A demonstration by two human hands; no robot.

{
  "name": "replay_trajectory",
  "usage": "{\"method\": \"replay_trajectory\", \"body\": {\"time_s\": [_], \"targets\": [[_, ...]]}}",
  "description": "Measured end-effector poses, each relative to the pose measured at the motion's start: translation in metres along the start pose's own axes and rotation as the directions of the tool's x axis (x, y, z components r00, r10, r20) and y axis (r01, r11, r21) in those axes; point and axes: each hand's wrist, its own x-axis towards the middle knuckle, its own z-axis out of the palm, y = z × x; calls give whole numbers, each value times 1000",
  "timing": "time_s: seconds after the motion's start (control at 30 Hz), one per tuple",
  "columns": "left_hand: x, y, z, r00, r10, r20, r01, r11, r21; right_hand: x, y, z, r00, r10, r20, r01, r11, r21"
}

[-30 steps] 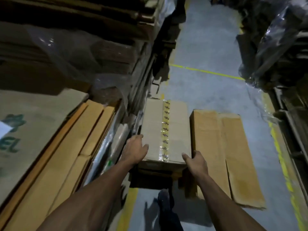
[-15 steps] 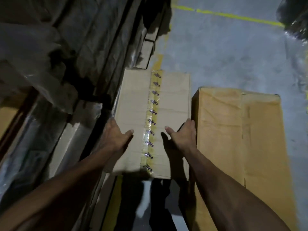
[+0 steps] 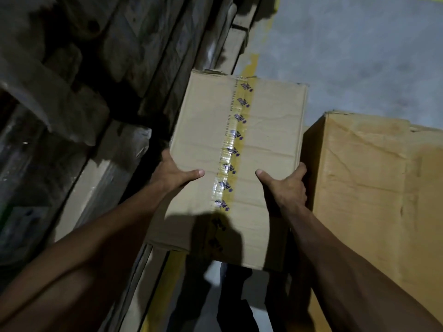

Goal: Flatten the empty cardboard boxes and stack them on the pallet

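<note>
A light brown cardboard box (image 3: 268, 130) with a strip of printed clear tape down its top seam sits in the middle of the view. My left hand (image 3: 172, 173) grips its left side, thumb laid across the top face. My right hand (image 3: 286, 185) grips the right side, thumb on top and fingers wrapped over the edge. A larger tan cardboard box (image 3: 374, 192) stands right beside it, touching or nearly touching my right hand. The lower sides of the taped box are hidden.
A tall stack of flattened cardboard and plastic wrap (image 3: 100, 97) fills the left side. Grey concrete floor (image 3: 359, 49) with a yellow painted line (image 3: 251, 68) lies beyond the boxes. My dark trouser legs and shoes (image 3: 232, 303) show below the box.
The view has dropped closer to the taped box. Both hands slid from its near end along the sides and now clasp it at mid-length, thumbs on top.
</note>
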Motion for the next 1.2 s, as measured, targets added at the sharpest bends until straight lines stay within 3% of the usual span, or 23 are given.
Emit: {"method": "replay_trajectory", "body": {"time_s": [0.27, 0.53, 1.03, 1.2], "targets": [[-24, -23, -15, 999, -36, -3, 36, 999, 9, -37, -2, 0, 1000, 21, -3, -21, 1000, -21], [-109, -60, -47, 999, -14, -35, 16, 999, 48, -127, 28, -2, 999, 48, -9, -48, 998, -30], [-294, -225, -83, 988, 154, -20, -153, 987, 49, -363, 162, 18, 995, 49, -89, -44, 997, 56], [-368, -267, -95, 990, 135, -30, -131, 986, 105, -436, 206, 25, 994, 72, -87, -68, 996, 54]]}}
